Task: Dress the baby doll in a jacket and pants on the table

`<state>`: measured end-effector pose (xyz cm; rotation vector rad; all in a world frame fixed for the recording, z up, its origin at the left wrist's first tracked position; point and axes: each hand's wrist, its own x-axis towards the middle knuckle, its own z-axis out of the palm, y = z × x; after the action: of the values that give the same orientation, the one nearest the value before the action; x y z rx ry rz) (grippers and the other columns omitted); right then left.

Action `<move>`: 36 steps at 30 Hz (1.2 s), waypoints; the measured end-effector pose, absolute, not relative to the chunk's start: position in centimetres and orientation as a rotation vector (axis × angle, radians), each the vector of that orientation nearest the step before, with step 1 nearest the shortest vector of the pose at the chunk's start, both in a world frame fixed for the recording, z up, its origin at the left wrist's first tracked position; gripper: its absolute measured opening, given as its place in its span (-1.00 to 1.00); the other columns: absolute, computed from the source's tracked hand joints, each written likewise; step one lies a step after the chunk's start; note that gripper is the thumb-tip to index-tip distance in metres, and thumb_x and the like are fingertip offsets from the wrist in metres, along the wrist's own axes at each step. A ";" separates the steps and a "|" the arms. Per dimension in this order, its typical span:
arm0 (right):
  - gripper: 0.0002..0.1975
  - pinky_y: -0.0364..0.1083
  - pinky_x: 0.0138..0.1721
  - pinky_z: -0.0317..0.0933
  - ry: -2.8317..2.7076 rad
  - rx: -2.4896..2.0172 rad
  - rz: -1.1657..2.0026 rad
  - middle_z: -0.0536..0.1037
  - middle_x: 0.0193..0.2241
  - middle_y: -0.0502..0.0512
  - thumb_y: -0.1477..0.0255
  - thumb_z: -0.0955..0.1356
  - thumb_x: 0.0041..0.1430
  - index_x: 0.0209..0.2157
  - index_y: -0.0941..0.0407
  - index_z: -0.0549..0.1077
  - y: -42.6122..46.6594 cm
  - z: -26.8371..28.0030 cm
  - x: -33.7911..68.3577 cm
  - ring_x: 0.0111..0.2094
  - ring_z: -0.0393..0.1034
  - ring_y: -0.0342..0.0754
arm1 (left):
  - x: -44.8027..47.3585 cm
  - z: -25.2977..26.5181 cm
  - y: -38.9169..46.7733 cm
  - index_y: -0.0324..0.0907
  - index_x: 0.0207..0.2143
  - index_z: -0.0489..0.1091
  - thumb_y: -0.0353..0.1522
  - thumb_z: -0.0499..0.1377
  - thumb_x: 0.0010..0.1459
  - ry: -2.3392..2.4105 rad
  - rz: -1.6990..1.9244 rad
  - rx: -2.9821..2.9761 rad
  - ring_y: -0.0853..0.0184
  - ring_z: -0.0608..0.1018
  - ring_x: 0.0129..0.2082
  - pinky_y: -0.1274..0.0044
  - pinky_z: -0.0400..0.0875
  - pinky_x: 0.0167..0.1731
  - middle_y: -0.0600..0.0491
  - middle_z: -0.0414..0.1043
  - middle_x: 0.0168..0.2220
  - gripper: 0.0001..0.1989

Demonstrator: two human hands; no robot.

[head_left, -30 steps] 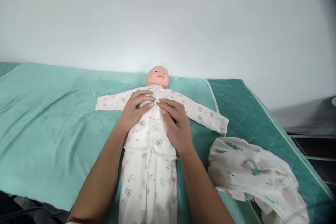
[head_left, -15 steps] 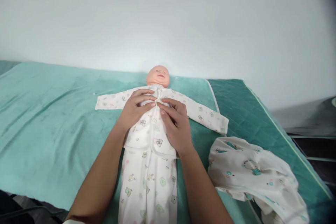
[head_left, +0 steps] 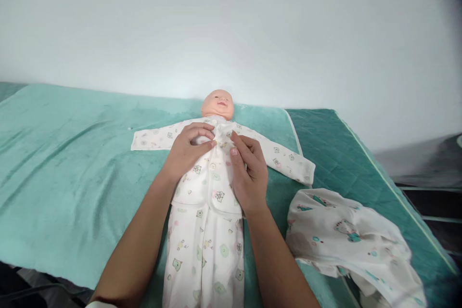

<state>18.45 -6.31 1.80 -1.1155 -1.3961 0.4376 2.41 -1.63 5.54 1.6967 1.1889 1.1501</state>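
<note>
A baby doll (head_left: 217, 103) lies on its back, dressed in a white printed baby shirt (head_left: 195, 187) and matching trousers (head_left: 204, 255). The shirt's front edges meet down the middle, with a small button (head_left: 212, 166) showing below my hands. My left hand (head_left: 189, 147) rests on the chest, its thumb and fingers closed on the shirt's front edge near a button. Just right of that edge, my right hand (head_left: 250, 168) hovers over the chest, thumb and forefinger apart and nothing between them. Both shirt sleeves lie spread outward.
A crumpled white printed cloth (head_left: 346, 231) lies to the right of the doll. Under everything is a light green blanket (head_left: 72, 168) over a darker green quilted cover (head_left: 339, 154). A pale wall (head_left: 231, 24) stands behind the doll's head.
My right hand has let go of the shirt's front edge and drawn slightly to the right. My left hand stays at the same spot on the chest.
</note>
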 end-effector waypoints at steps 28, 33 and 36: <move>-0.74 0.17 0.21 0.15 -1.447 -1.191 0.596 0.49 -0.06 0.08 0.32 0.30 0.39 -0.08 -0.13 0.64 -6.2 2.7 18.4 0.08 0.30 0.06 | 2.3 5.3 -1.8 -0.10 -0.37 0.46 -0.39 0.26 0.13 1.196 1.152 1.798 0.21 0.46 0.12 0.34 0.30 0.14 0.04 0.49 0.03 -0.97; -0.75 0.17 0.18 0.20 -1.391 -1.171 0.723 0.48 -0.01 0.08 0.29 0.31 0.38 -0.10 -0.14 0.64 -6.0 2.5 18.6 0.09 0.32 0.07 | 2.5 5.1 -1.9 -0.11 -0.38 0.44 -0.40 0.26 0.13 1.216 1.210 1.816 0.21 0.48 0.11 0.33 0.30 0.16 0.03 0.50 0.00 -0.95; -0.76 0.18 0.19 0.19 -1.395 -1.159 0.741 0.49 -0.01 0.06 0.30 0.32 0.37 -0.11 -0.15 0.65 -6.0 2.5 18.8 0.07 0.33 0.07 | 2.4 4.9 -1.9 -0.11 -0.37 0.44 -0.38 0.27 0.15 1.217 1.214 1.822 0.22 0.49 0.09 0.33 0.31 0.14 0.03 0.50 0.01 -0.95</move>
<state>18.79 -5.96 2.48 -1.1585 -1.3947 0.7408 2.42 -1.94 4.92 1.8220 1.2175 1.2144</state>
